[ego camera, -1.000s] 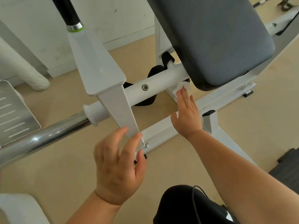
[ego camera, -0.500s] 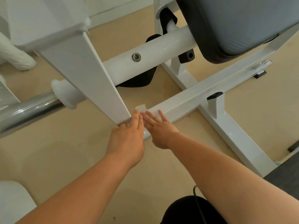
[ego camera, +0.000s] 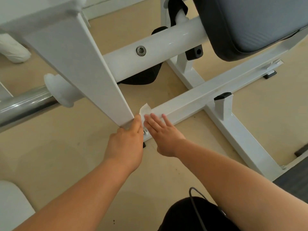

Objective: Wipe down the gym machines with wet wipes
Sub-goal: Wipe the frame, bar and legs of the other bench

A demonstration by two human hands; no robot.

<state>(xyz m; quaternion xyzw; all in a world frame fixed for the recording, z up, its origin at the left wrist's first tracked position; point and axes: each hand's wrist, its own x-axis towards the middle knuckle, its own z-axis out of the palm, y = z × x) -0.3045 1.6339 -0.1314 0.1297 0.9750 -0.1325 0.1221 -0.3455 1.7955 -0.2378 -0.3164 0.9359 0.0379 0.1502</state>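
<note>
Pressing the wipe point(ego camera: 145, 110) onto the floor rail point(ego camera: 196, 99), the right hand point(ego camera: 164, 136) held its grip apart, likely for broad contact. The left hand point(ego camera: 127, 142) clamped its grip on the post point(ego camera: 93, 77) beside that rail, probably steadying.

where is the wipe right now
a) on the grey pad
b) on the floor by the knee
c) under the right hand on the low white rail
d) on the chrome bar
C: the wipe pokes out from under the flat fingers of the right hand, which presses it on the rail, while the left hand holds the foot of the upright.
</note>
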